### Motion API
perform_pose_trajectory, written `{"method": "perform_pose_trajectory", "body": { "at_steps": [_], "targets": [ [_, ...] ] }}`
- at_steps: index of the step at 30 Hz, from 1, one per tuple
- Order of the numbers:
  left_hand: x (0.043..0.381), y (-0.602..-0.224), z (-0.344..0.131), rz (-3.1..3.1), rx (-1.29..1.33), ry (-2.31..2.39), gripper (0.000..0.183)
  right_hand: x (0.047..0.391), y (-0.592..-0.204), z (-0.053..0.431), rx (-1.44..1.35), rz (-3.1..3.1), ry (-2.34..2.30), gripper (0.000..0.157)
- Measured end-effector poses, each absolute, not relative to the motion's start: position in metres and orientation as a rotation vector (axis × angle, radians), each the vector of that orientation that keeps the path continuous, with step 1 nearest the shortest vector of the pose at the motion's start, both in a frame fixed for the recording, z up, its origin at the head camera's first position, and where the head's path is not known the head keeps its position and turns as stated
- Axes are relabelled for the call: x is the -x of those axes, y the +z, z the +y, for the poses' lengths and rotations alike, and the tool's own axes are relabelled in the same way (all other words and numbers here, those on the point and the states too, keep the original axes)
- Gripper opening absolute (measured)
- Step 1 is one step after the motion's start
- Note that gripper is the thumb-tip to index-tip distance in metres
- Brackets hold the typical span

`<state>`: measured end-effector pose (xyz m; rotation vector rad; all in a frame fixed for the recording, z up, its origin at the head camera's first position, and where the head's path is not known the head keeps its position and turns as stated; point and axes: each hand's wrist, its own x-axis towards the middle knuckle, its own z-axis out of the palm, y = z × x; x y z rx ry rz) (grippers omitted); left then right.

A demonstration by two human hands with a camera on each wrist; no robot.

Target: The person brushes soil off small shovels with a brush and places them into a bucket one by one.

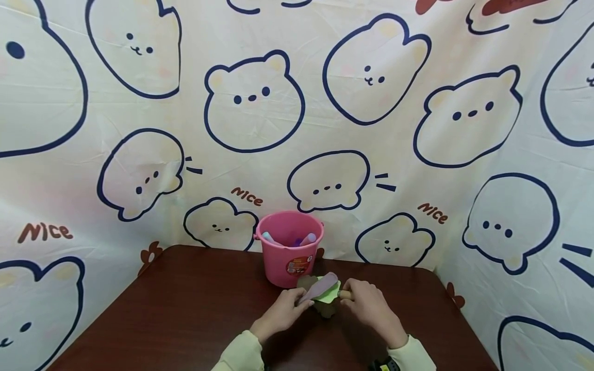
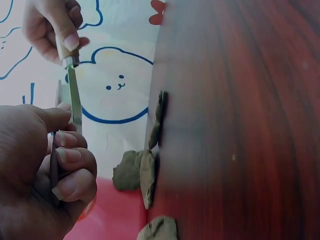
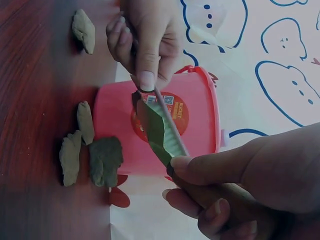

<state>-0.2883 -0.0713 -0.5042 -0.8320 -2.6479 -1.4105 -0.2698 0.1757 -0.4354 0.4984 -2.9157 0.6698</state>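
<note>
My left hand (image 1: 286, 310) grips a flat, pale purple plastic tool (image 1: 326, 282), its broad end pointing up and to the right. In my right hand (image 1: 368, 305) is a scraper by its wooden handle (image 1: 345, 294), the thumb pressed near where the blade begins. The scraper's light green blade (image 1: 332, 293) lies against the purple tool, overlapping it in the right wrist view. Beneath both hands, several lumps of grey-brown clay (image 3: 105, 162) rest on the table. One flattened clay piece (image 2: 147, 177) shows edge-on in the left wrist view.
A pink bucket (image 1: 278, 263) stands just behind the clay at the table's back, with purple and pale blue-handled items inside. The dark red-brown table (image 1: 185, 309) ends at a cloth backdrop (image 1: 260, 170) printed with bear faces. A separate clay lump (image 3: 84, 31) lies apart from the others.
</note>
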Motion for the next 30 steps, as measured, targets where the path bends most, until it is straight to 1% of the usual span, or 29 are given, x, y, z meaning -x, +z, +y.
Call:
{"method": "perform_pose_trajectory", "body": {
  "at_steps": [11,17,30],
  "targets": [
    [0.299,-0.507,-0.093,-2.628,0.768,-1.392,0.019,0.269,-0.426,0.19,-0.42,-2.884,0.65,0.017],
    [0.301,-0.505,-0.099,-2.63,0.744,-1.394,0.018,0.269,-0.422,0.194,-0.389,-2.888,0.655,0.017],
    [0.301,-0.5,-0.101,-2.587,0.726,-1.43,0.029,0.269,-0.42,0.196,-0.39,-2.89,0.696,0.017]
  ]
}}
